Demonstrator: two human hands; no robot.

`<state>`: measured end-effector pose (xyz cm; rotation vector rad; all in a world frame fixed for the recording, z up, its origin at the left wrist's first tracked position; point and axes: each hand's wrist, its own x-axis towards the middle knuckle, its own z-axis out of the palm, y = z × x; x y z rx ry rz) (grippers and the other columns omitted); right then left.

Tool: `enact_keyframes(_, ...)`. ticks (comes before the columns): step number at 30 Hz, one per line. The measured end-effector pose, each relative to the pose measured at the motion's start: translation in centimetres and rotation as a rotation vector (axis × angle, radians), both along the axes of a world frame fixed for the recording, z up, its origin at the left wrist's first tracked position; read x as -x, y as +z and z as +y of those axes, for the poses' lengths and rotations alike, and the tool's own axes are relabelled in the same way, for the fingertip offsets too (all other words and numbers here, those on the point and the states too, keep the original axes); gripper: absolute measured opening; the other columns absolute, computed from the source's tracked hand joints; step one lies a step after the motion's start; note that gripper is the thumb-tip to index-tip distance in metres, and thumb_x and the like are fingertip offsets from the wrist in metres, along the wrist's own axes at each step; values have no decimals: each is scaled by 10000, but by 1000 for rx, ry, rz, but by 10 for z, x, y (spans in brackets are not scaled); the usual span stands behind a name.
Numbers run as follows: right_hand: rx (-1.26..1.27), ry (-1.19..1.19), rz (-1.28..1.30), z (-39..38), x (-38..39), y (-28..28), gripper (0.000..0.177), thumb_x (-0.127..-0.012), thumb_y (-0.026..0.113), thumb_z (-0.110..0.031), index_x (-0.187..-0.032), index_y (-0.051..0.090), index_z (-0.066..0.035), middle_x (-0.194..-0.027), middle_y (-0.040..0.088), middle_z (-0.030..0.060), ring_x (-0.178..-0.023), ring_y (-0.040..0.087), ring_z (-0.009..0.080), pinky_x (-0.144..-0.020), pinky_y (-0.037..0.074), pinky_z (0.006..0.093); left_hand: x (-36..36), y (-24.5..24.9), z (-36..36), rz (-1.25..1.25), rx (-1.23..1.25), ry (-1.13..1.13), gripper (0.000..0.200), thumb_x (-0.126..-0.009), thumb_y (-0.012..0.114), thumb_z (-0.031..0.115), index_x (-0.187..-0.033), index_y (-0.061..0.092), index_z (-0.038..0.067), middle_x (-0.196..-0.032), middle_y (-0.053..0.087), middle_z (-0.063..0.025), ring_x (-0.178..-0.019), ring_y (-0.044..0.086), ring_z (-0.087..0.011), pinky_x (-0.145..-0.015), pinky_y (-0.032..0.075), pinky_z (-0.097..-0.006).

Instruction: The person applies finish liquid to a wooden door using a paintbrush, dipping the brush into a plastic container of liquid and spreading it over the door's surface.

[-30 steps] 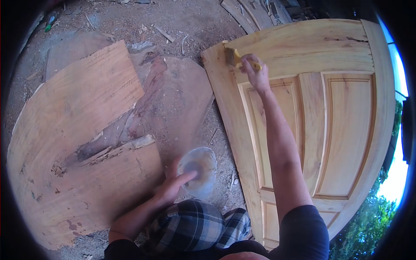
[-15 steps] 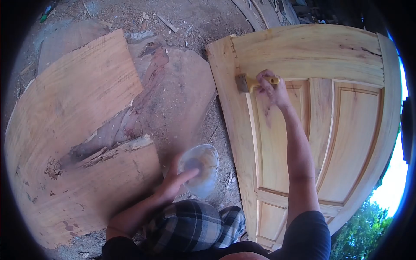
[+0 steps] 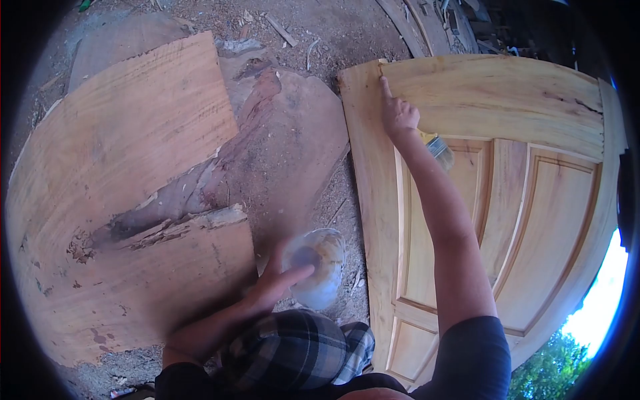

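My left hand [image 3: 283, 277] grips a whitish translucent container [image 3: 320, 270], its thumb over the rim; some brownish stuff shows inside. With its index finger stretched out, my right hand [image 3: 401, 115] touches the wooden door [image 3: 493, 87] near its top left corner, at the joint between two boards. The other fingers are curled. A brush [image 3: 439, 151] with a yellow handle and a metal band sticks out behind the right wrist, bristles toward the lower right, over the door panel. The curled fingers appear to hold its handle, which is partly hidden.
Large wooden boards [image 3: 133, 133] with a rough, split edge lie on the left. A reddish-brown slab [image 3: 287, 140] is between them and the door. Wood scraps [image 3: 281, 31] and shavings litter the dirt ground. Green foliage [image 3: 553, 357] shows at the lower right.
My right hand has moved up and left to the door's corner and now points its index finger. The brush has turned from pointing left to pointing lower right. The view has shifted slightly.
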<state>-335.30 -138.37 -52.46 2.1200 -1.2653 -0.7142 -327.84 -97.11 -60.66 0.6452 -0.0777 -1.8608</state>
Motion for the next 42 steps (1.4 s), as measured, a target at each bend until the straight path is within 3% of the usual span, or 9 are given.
enact_keyframes(7, -23, 13, 168, 8, 16, 1, 677, -945, 452, -141, -1567, 205, -238, -1018, 738, 88, -902, 729, 241, -678, 575, 399, 12, 0, -4, -26, 30, -36, 699, -901, 683, 141, -1472, 294, 38, -1365, 451, -130, -1273, 447, -214, -1081, 370, -371)
enact_keyframes(19, -36, 9, -17, 7, 16, 1, 624, -953, 449, -146, -1539, 262, -251, -957, 734, 117, -859, 727, 290, -694, 569, 442, 15, 12, 3, -32, 15, -79, 711, -901, 670, 135, -1485, 276, 39, -1355, 469, -132, -1249, 479, -218, -1049, 409, -378)
enact_keyframes(23, -145, 84, -158, 23, 16, 29, 256, -946, 462, -146, -1179, 559, -101, -916, 706, 190, -855, 697, 392, -735, 557, 473, 23, -5, 8, 40, 14, -72, 690, -898, 646, 124, -1479, 283, 44, -1346, 484, -140, -1234, 500, -242, -1028, 431, -393)
enact_keyframes(25, -156, 256, -339, 45, 12, 72, 188, -960, 509, -220, -976, 595, -53, -886, 686, 208, -847, 671, 416, -746, 543, 473, 24, -4, 7, 75, 28, -28, 671, -901, 631, 116, -1475, 291, 51, -1352, 482, -142, -1232, 504, -250, -1029, 433, -404)
enact_keyframes(31, 37, 527, -658, 71, 4, 283, 278, -949, 603, -353, -865, 621, -89, -722, 648, 160, -692, 639, 377, -631, 505, 460, 34, 3, 5, 111, 17, -58, 646, -909, 620, 115, -1466, 299, 49, -1372, 465, -144, -1256, 488, -260, -1054, 416, -420)
enact_keyframes(34, 346, 398, -916, 73, 28, 406, 317, -947, 647, -345, -1085, 704, -65, -692, 668, 60, -583, 636, 83, -537, 513, 235, 35, 4, 7, 72, 38, -68, 645, -910, 621, 120, -1462, 297, 45, -1373, 463, -147, -1263, 481, -265, -1058, 413, -421)
enact_keyframes(37, 698, 671, -877, 74, 84, 528, 309, -957, 644, -358, -1064, 726, -80, -758, 688, 43, -674, 641, 58, -560, 515, 219, 35, 2, 8, 48, 43, -63, 649, -908, 626, 124, -1461, 297, 43, -1370, 465, -150, -1261, 482, -268, -1055, 415, -421)
enact_keyframes(39, 1089, 820, -499, 85, 98, 566, 259, -990, 584, -368, -1083, 709, -162, -871, 724, 50, -762, 696, 181, -649, 542, 340, 35, 6, 7, 43, 54, -52, 650, -907, 627, 126, -1460, 298, 41, -1369, 466, -152, -1257, 485, -268, -1052, 417, -421)
enact_keyframes(42, 1021, 764, -278, 77, 109, 550, 287, -984, 553, -394, -1094, 678, -160, -985, 698, 123, -826, 690, 332, -687, 539, 435, 30, 16, 7, 40, 41, -38, 663, -902, 633, 128, -1465, 296, 39, -1365, 470, -156, -1249, 494, -270, -1045, 425, -419)
